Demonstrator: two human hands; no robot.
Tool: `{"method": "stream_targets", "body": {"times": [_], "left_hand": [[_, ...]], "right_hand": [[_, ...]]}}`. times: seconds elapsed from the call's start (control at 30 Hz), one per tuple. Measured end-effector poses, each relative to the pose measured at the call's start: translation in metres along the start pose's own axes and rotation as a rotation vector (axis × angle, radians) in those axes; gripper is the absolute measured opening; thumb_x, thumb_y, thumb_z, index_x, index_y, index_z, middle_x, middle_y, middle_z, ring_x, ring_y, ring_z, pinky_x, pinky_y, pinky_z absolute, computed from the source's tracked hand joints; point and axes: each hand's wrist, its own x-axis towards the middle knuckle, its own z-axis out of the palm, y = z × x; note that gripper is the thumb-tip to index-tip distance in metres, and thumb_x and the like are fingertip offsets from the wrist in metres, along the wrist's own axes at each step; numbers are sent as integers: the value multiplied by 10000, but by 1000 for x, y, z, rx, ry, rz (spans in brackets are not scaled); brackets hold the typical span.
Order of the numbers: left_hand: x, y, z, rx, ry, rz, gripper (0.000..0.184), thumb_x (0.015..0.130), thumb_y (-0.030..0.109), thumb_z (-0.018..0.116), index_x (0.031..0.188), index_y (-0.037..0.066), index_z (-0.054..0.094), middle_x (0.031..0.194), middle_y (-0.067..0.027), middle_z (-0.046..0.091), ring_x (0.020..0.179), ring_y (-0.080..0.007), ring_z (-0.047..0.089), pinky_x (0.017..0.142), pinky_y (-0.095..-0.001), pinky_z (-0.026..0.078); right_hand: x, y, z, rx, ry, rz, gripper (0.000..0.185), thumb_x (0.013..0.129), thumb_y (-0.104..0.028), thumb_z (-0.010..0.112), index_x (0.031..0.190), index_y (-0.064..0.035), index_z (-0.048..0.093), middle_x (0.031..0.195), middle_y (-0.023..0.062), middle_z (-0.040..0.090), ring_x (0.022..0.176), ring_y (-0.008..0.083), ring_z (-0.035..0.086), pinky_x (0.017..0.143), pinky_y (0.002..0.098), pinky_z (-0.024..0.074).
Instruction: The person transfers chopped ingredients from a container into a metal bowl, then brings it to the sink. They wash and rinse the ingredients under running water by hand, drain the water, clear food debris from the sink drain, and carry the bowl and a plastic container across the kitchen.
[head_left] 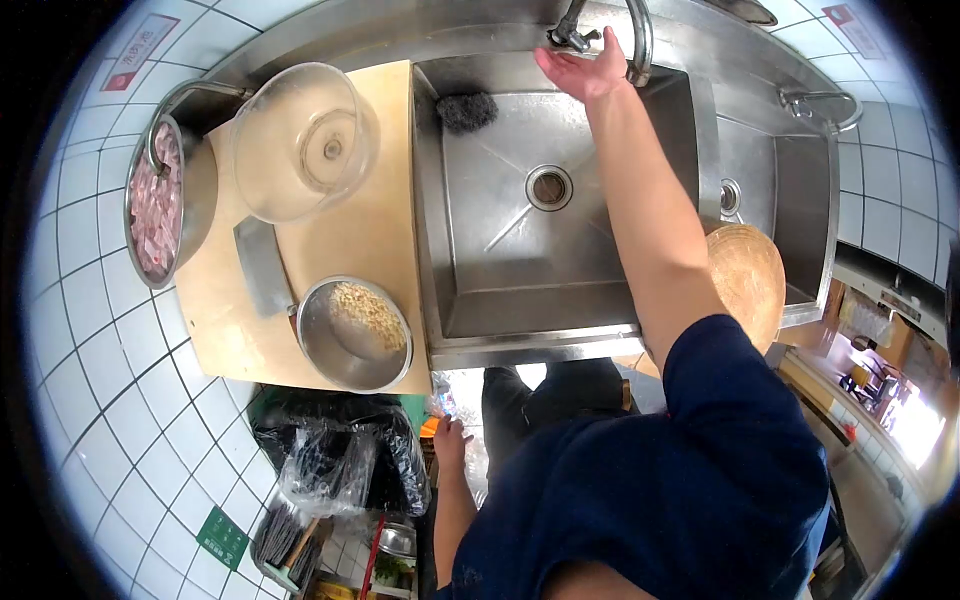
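Note:
My right hand [588,72] is stretched to the back of the metal sink [480,240], palm up with its fingers spread. It is right beside the faucet [641,45] and its lever [572,38], and holds nothing. No running water can be made out. Low at my side hangs my left hand [452,441], fingers loosely bent and apart, with nothing visible in it. An orange item [430,427] shows close to its fingertips; whether they touch I cannot tell. A dark scouring pad [467,113] lies in the sink's back left corner.
On a wooden board [215,330] left of the sink are a clear bowl [270,150], a cleaver [262,268] and a steel bowl [335,360] of chopped pale pieces [367,314]. Raw meat [155,215] fills another bowl. A round wooden board [745,280] stands right; a black-lined bin [400,470] is below.

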Motion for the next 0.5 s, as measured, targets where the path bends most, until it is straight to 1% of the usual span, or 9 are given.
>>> {"method": "stream_targets", "body": {"times": [0.03,0.13,0.17,0.27,0.3,0.4,0.5], "left_hand": [[1,1,0,4,1,9,482,905,110,555,1349,-63,480,940,-70,572,813,-151,590,658,-333,616],[-3,2,3,15,43,0,393,918,136,516,1276,-25,553,931,-82,603,824,-180,618,668,-357,594],[-6,1,4,19,55,-5,404,922,133,515,1291,-30,543,957,-96,606,841,-192,621,672,-363,599],[-9,0,7,41,74,-16,437,933,123,510,1336,-46,514,1035,-138,615,891,-228,631,685,-382,613],[-10,0,8,78,73,-21,439,934,120,511,1341,-47,511,1042,-141,614,895,-230,632,682,-383,615],[-9,0,6,140,65,-22,442,935,115,516,1346,-47,508,1049,-144,614,895,-231,634,674,-382,621],[-7,-2,4,113,52,2,434,934,117,518,1337,-46,514,1031,-137,618,873,-221,634,667,-377,621]], "right_hand": [[18,-9,-2,0,3,2,989,906,-649,527,1469,96,203,1465,295,316,1262,413,442,1024,530,448],[41,-20,0,63,20,-14,798,950,-590,488,1326,104,369,1326,285,438,1173,393,495,990,525,467],[47,-19,-2,-8,1,-75,665,983,-535,452,1196,96,431,1210,266,493,1104,377,524,972,520,478],[49,-8,-13,12,-6,-104,611,995,-500,442,1178,84,440,1192,254,502,1067,360,538,958,511,485],[20,8,-11,117,-52,-210,647,1037,-347,392,1439,125,205,1445,299,315,1318,401,406,1114,509,395],[-26,37,-14,216,151,-225,690,1027,-346,398,1510,63,123,1536,306,174,1395,412,312,1152,515,336],[-40,42,-21,258,188,-226,736,1015,-351,407,1543,16,49,1572,308,82,1437,423,235,1170,527,292]]}}
